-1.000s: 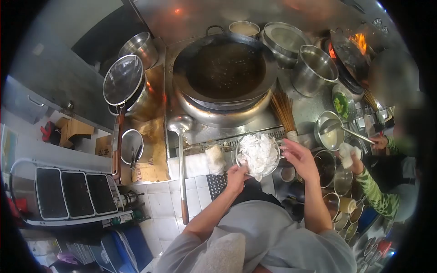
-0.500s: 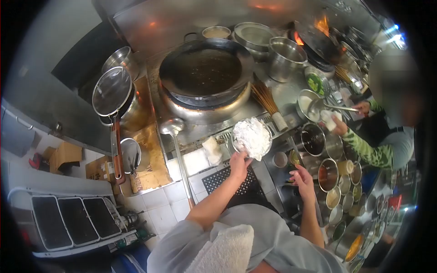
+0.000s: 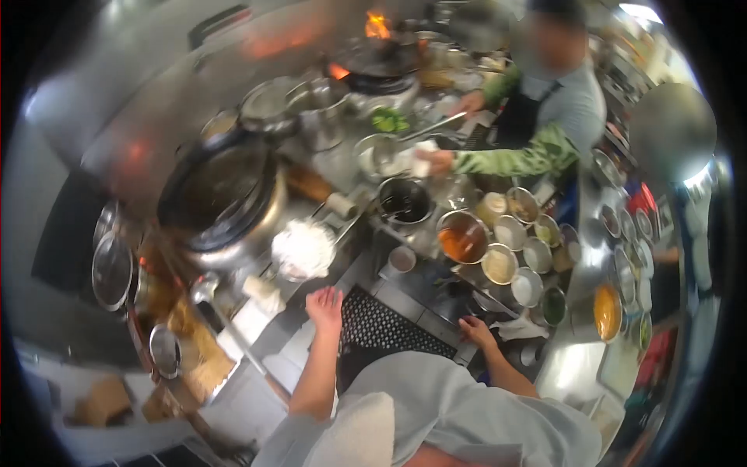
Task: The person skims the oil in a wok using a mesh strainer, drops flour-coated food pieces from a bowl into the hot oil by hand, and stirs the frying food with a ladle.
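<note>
My left hand (image 3: 325, 307) is raised just below a bowl heaped with something white and crumpled (image 3: 303, 249), apart from it. Its fingers point up and hold nothing. The bowl rests on the stove edge, in front of a large dark wok (image 3: 218, 187). Lower on the right, my right hand (image 3: 476, 331) hangs near the counter with fingers loosely apart and nothing visible in them. A folded white cloth (image 3: 264, 294) and a long-handled ladle (image 3: 204, 289) lie left of the bowl. Motion blur softens the picture.
A co-worker's sleeved arm (image 3: 513, 161) reaches in at the right, a white cloth (image 3: 425, 159) in hand. Several sauce pots stand there, one with red-orange liquid (image 3: 463, 236). A bamboo brush (image 3: 311, 185) lies beside the wok. Flames (image 3: 377, 25) rise behind. A perforated black mat (image 3: 389, 323) covers the floor.
My left hand has let go of the white-filled bowl and drawn back from it. The view has swung right, bringing in more of the pots and the co-worker. My right hand has lowered.
</note>
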`<state>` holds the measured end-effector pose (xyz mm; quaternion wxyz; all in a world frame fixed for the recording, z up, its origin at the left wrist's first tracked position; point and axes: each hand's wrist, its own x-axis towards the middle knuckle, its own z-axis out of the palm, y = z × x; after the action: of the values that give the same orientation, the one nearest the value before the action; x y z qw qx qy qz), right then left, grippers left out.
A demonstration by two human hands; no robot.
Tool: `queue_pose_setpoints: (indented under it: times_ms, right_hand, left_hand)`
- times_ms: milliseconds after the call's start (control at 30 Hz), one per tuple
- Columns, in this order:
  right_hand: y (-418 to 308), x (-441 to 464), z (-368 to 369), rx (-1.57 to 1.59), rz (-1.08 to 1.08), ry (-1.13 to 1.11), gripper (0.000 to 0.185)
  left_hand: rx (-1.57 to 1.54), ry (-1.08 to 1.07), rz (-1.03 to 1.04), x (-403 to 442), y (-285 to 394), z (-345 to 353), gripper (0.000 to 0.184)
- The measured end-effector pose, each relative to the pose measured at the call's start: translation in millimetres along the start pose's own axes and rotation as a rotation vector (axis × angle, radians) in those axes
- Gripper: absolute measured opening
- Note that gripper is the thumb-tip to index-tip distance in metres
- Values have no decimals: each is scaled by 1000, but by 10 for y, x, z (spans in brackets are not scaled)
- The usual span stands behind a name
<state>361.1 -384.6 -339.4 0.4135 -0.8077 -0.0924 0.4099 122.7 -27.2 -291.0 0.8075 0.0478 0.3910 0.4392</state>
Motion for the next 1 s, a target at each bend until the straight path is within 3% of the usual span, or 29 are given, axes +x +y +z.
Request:
queue_pose_setpoints:
  times_ms: [133, 200, 333, 467, 600, 633, 733, 800, 900, 933, 967, 1000]
  right_hand:
    - [256, -292, -387, 275, 54, 48, 61]
    - [479, -350, -602, 328, 74, 45, 60]
    - [685, -391, -740, 361, 127, 66, 54]
    - [913, -513, -823, 465, 154, 73, 54]
    - [987, -662, -853, 531, 113, 129, 54]
    - [1033, -694, -878, 531, 133, 144, 53]
    - [1075, -811, -914, 555, 170, 234, 51]
    - [1016, -1039, -864, 600, 176, 334, 51]
    - [863, -1338, -764, 628, 220, 463, 50]
    - [908, -1400, -719, 628, 194, 497, 49]
    - [975, -1426, -681, 625, 171, 528, 48]
    - [994, -1488, -620, 615, 154, 554, 48]
  left_hand:
    - [38, -13, -266, -202, -470, -208, 20]
    - [179, -108, -470, -314, -905, -347, 18]
    - [684, -286, -556, -580, -1198, -140, 15]
    - [1421, -471, -334, -20, -1438, -259, 26]
    - [2321, -716, -208, 347, -1261, 227, 34]
    - [2506, -839, -40, 581, -1304, 229, 37]
    - [2650, -711, 91, 1095, -1323, 287, 38]
    - [2804, -773, 44, 1107, -1231, 646, 35]
    - [2940, -765, 399, 1540, -1279, 695, 31]
    - [3037, -645, 280, 1635, -1297, 852, 32]
    - [3193, -667, 377, 1700, -1301, 867, 33]
    - [3207, -551, 159, 1945, -1352, 895, 36]
